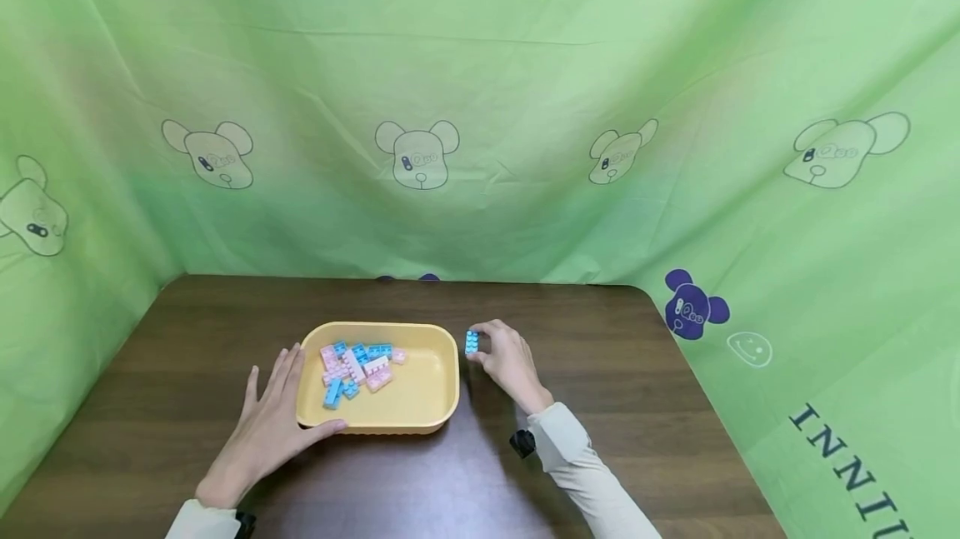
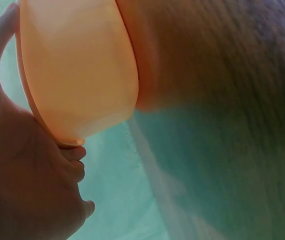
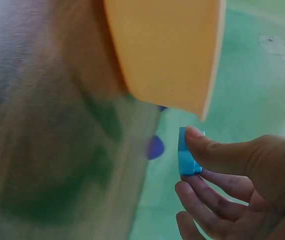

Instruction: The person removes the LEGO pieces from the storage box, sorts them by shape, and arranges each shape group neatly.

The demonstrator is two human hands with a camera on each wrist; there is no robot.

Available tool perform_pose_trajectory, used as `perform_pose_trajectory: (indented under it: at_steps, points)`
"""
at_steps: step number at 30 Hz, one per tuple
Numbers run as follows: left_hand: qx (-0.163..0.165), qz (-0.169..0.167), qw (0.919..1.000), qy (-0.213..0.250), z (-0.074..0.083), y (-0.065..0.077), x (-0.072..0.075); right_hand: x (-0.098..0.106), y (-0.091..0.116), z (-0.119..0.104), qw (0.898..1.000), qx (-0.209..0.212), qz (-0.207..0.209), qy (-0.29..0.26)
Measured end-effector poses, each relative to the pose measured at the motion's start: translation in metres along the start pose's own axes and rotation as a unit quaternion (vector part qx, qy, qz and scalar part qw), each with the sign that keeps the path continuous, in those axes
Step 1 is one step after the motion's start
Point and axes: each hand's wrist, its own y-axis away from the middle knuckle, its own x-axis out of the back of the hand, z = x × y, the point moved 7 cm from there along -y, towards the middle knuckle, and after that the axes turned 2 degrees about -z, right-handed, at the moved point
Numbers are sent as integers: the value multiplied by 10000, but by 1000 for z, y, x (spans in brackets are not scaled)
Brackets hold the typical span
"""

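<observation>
A yellow plastic bin (image 1: pixel 423 372) stands on the table, with several pink and blue toy building blocks (image 1: pixel 358 368) lying loosely at its left side. My left hand (image 1: pixel 266 426) rests against the bin's left front corner, fingers extended along the left side and thumb at the front rim. In the left wrist view, the bin's outer wall (image 2: pixel 77 65) meets that hand (image 2: pixel 27 170). Just right of the bin, my right hand (image 1: pixel 513 364) pinches a blue studded building block (image 1: pixel 472 342) between thumb and fingers. The right wrist view shows this blue block (image 3: pixel 185 157) apart from the bin wall.
The brown wooden table (image 1: pixel 600 406) extends around the bin. A green curtain (image 1: pixel 495 106) printed with bear heads hangs behind it and along both sides. Dark bands (image 1: pixel 522 442) sit at both wrists, by the light sleeves (image 1: pixel 592 472).
</observation>
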Motion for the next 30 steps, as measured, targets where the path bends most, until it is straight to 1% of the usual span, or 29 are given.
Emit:
perform_pose_trajectory:
  at_steps: [5,12,15,21,30]
  points:
    - [27,-48,10000,-41,0,-1,-1,-14,0,9,9993,-122,-345,88]
    - [-6,-28,9999,-111,1,-1,0,-31,2,19,9956,-449,-802,198]
    - [21,-34,9999,-105,1,-1,1,-36,3,23,9936,-576,-932,268]
    - [6,-5,10000,-89,2,0,1,-37,5,25,9932,-653,-910,327]
    - [-33,20,9999,-128,0,-1,-1,-38,6,24,9929,-580,-943,439]
